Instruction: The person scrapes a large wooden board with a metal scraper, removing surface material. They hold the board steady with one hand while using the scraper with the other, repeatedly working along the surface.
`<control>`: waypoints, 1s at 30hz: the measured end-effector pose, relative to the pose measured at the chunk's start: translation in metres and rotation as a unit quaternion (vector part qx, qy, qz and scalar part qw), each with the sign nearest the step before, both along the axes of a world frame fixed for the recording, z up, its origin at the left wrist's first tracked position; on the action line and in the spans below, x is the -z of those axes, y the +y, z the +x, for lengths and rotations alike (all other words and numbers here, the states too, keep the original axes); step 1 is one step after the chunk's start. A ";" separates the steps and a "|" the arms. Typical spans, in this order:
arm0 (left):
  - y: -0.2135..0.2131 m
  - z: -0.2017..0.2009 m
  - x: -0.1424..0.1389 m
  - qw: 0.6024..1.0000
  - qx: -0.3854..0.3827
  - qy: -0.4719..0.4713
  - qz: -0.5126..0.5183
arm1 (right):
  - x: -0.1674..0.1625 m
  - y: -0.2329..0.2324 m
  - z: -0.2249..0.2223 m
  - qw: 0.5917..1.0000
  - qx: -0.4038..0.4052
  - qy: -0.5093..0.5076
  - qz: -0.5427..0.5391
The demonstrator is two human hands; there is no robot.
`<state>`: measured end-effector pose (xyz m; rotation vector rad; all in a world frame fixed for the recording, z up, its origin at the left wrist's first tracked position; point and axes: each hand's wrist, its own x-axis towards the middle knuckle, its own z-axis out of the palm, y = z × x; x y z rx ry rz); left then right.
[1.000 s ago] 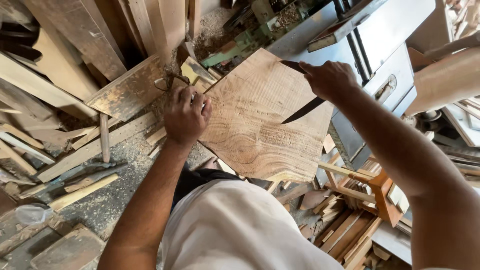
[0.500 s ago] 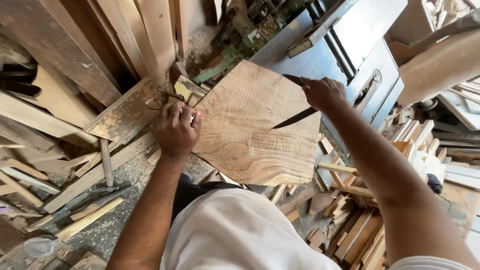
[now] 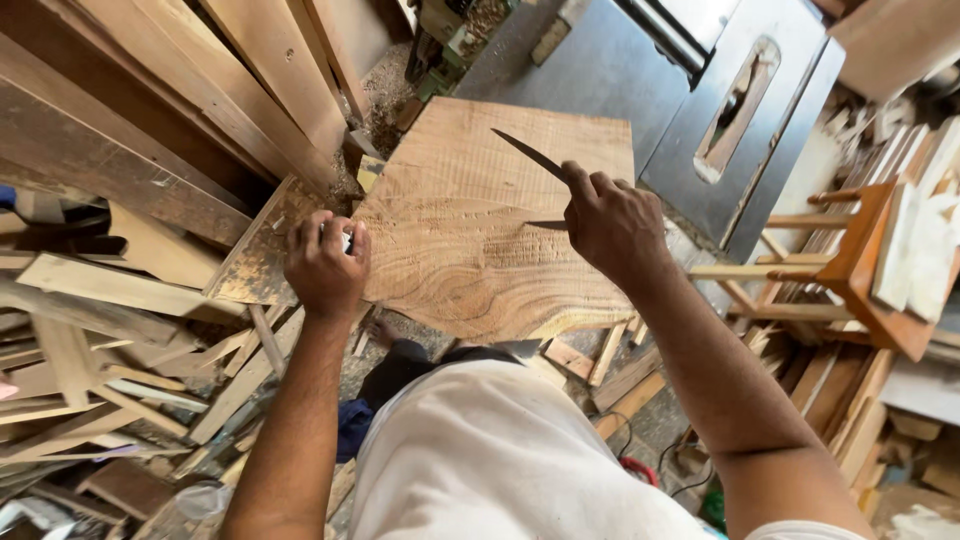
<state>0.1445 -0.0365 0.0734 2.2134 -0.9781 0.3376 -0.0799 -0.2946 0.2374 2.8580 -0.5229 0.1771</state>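
Note:
A wide board of pale wood (image 3: 470,225) with curved grain is held up in front of me. My left hand (image 3: 325,262) grips its left edge, fingers curled over it. My right hand (image 3: 612,222) is on the board's right side and holds a dark, thin, pointed pair of dividers (image 3: 530,158). One leg points up and left across the board. The other leg lies flat against the wood near my fingers.
A grey table saw (image 3: 700,90) stands behind the board at the upper right. Planks (image 3: 230,70) lean at the upper left, and offcuts (image 3: 110,330) litter the floor at left. An orange wooden stool frame (image 3: 850,260) stands at right. More scraps (image 3: 610,370) lie below the board.
The view has shifted so the board sits more central. My right hand has moved left onto the board's face, and the tool's leg now points across the wood. My left hand keeps its hold.

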 end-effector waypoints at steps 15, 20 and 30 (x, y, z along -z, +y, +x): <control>0.022 -0.050 0.009 0.995 0.018 -0.096 -0.011 | 0.006 -0.027 -0.023 0.951 -0.027 0.169 0.257; 0.017 -0.117 0.015 0.987 0.133 -0.066 0.060 | -0.017 -0.029 -0.003 0.923 0.068 0.267 0.268; 0.020 -0.144 0.009 0.999 0.040 0.010 -0.016 | -0.020 -0.009 0.019 0.929 -0.195 0.304 0.077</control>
